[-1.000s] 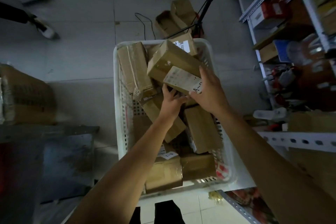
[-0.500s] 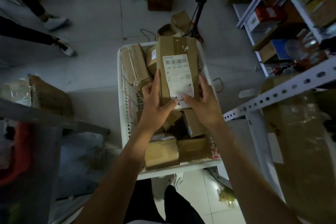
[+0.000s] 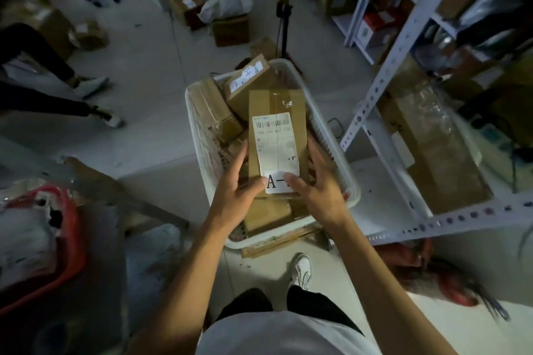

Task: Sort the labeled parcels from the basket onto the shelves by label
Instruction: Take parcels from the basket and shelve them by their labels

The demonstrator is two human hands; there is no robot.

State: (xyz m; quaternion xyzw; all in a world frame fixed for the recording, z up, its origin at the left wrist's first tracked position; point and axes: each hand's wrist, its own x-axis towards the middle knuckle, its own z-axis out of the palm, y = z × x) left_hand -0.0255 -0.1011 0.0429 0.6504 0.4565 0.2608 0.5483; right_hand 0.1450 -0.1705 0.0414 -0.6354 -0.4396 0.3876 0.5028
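Note:
A long brown cardboard parcel (image 3: 277, 112) is held above the white basket (image 3: 334, 135), label side up. Its white shipping label carries a barcode and a sticker that starts with "A-"; my right thumb covers the rest. My left hand (image 3: 238, 184) grips the parcel's left edge, thumb on the sticker. My right hand (image 3: 318, 181) grips the right edge. Several more brown parcels (image 3: 248, 79) lie in the basket below.
White metal shelves (image 3: 403, 46) stocked with boxes stand to the right, one perforated post close to the basket. A red bin (image 3: 72, 228) sits at the left. Another person's legs (image 3: 52, 83) are at far left. Loose boxes (image 3: 184, 4) and a tripod stand litter the floor beyond.
The parcel was lifted out of the basket with both hands and turned label up. My view rose and pulled back from the basket.

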